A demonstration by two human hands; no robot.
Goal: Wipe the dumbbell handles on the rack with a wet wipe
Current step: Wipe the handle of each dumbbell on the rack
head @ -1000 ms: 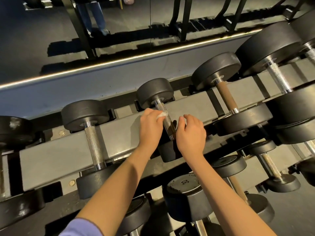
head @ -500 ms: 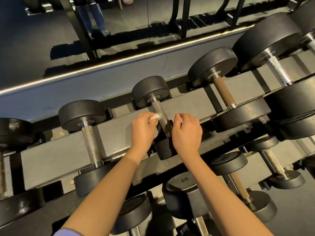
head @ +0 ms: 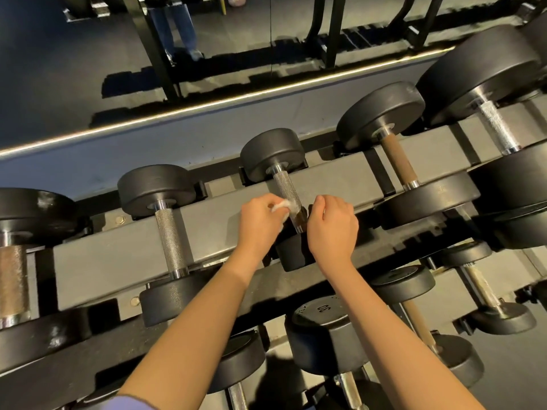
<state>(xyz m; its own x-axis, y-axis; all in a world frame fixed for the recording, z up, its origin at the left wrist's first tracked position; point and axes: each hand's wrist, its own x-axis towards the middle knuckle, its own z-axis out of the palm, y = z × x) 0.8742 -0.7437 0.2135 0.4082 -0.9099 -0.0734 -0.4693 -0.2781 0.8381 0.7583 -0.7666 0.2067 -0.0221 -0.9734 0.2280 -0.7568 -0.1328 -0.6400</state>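
Nearest to me, a lower tier of the rack is carrying a black dumbbell marked 30 (head: 324, 313) directly below my forearms, with a lilac sleeve edge (head: 130, 403) showing at the bottom of the view.

Above that, I am holding both hands at the middle dumbbell (head: 273, 155) on the upper tier of the rack (head: 112, 255). My left hand (head: 260, 224) is curling closed, pinching a crumpled white wet wipe (head: 284, 206) between thumb and fingers and pressing it against the left side of the knurled handle (head: 288, 192), toward its near end. My right hand (head: 333, 223) is loosely closed, fingers bent, just beside the right of the same handle; I cannot tell whether it is gripping the handle or only touching it. The near head of this dumbbell is sitting partly hidden under both wrists.

To the left on the same tier, a dumbbell with a bright knurled handle (head: 171, 241) is resting untouched, well apart from my hands. To the right, a dumbbell with a brownish handle (head: 398, 162) is lying in the next cradle, and beyond it a larger one with a shiny handle (head: 497, 128).

Farthest away, a mirror (head: 74, 69) is rising behind the rack, with a lit strip (head: 207, 103) along its base and a person's legs in jeans (head: 174, 28) showing in it.
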